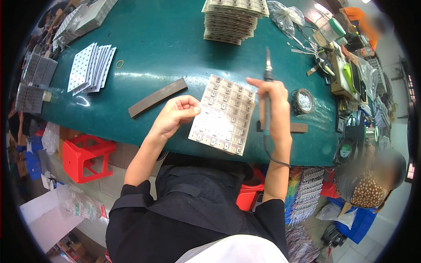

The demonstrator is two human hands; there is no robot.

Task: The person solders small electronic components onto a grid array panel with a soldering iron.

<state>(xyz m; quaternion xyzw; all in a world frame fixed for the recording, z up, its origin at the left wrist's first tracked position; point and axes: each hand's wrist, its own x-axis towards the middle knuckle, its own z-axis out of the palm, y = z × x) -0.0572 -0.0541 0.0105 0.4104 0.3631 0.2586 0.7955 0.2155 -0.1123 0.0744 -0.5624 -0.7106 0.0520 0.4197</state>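
A panel of small circuit boards (222, 115) lies before me at a slant, with rows of small metal parts and a bright glare on it. My right hand (274, 94) is closed around a soldering iron (268, 75) at the panel's right side. The iron's tip points away from me, off the panel, and its cord runs down along my forearm. My left hand (175, 115) is closed in a pinch, fingertips at the panel's left edge. Whatever the pinch holds, if anything, is too small to make out.
Dark bars (158, 97) lie left and right of the panel. A tall stack of panels (230, 22) stands at the back, white panels (90, 70) at left. A solder coil (302, 101) and tool clutter lie right. A red stool (87, 158) and another person (368, 188) are nearby.
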